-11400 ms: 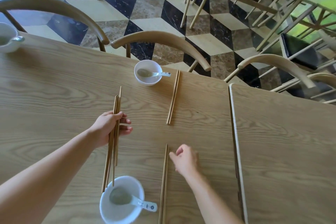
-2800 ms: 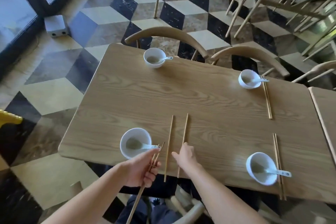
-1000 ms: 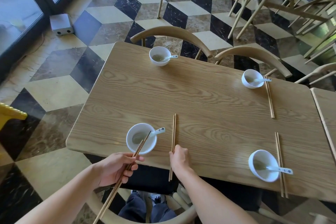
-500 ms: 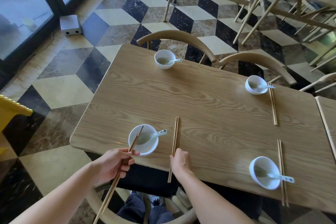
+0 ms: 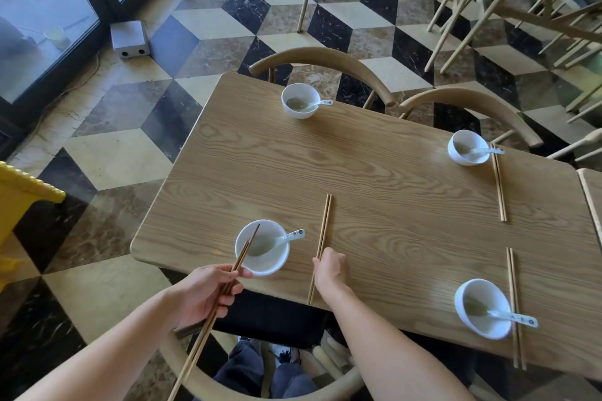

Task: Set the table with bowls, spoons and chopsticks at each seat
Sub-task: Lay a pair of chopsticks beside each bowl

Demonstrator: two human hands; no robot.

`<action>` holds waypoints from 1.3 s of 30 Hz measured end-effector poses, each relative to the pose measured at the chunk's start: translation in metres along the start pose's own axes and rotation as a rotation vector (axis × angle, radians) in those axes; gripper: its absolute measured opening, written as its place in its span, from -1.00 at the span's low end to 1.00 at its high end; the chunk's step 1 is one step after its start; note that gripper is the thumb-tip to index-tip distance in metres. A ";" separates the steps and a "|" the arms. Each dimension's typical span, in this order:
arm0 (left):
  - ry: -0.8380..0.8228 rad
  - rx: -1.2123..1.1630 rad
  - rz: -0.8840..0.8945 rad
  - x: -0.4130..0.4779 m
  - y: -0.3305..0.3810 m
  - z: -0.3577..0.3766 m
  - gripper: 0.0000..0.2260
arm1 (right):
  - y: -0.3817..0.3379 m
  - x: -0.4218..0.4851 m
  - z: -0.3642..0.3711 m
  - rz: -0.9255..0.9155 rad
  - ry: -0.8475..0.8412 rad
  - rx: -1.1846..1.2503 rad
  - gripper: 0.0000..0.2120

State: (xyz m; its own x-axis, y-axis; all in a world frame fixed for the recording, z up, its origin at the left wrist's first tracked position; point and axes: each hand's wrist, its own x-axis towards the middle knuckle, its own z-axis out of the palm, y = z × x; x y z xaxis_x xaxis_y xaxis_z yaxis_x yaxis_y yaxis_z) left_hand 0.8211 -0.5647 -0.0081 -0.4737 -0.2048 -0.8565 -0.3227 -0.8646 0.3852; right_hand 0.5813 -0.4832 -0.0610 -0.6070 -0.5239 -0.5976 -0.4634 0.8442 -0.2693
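Observation:
Four white bowls with spoons stand on the wooden table (image 5: 374,172). My left hand (image 5: 202,298) grips a pair of chopsticks (image 5: 242,255) whose tips hang over the near left bowl (image 5: 272,262); their long ends stick out below the table edge. My right hand (image 5: 329,270) has curled fingers on a second pair of chopsticks (image 5: 324,225) lying right of that bowl. The far left bowl (image 5: 300,100) has no chopsticks beside it. The far right bowl (image 5: 468,147) and the near right bowl (image 5: 482,308) each have a pair (image 5: 499,187) (image 5: 514,296) on their right.
Curved wooden chair backs (image 5: 321,57) (image 5: 472,101) stand at the far side, and one chair (image 5: 260,395) is below me at the near edge. A second table (image 5: 593,192) adjoins on the right. A yellow object (image 5: 22,192) and a grey box (image 5: 128,39) are on the tiled floor at the left.
The two spread chopsticks under my right hand now lie together as a pair. My left hand has raised its pair so the tips hang over the near left bowl.

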 end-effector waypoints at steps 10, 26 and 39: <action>0.025 -0.001 0.008 -0.001 0.001 -0.004 -0.74 | -0.007 -0.009 -0.003 -0.020 0.090 -0.100 -0.81; 0.072 -0.014 0.029 -0.006 0.009 -0.003 -0.75 | -0.017 -0.011 -0.020 -0.062 0.172 0.104 -0.68; 0.155 -0.047 0.046 -0.016 0.008 -0.006 -0.74 | -0.059 -0.012 -0.029 -0.022 -0.079 0.446 -0.86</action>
State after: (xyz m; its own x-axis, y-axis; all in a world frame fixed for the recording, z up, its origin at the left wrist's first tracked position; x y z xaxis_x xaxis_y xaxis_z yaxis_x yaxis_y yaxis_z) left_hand 0.8311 -0.5712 0.0061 -0.3538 -0.3097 -0.8826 -0.2635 -0.8724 0.4118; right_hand 0.5975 -0.5294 -0.0163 -0.5405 -0.5470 -0.6393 -0.1421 0.8083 -0.5714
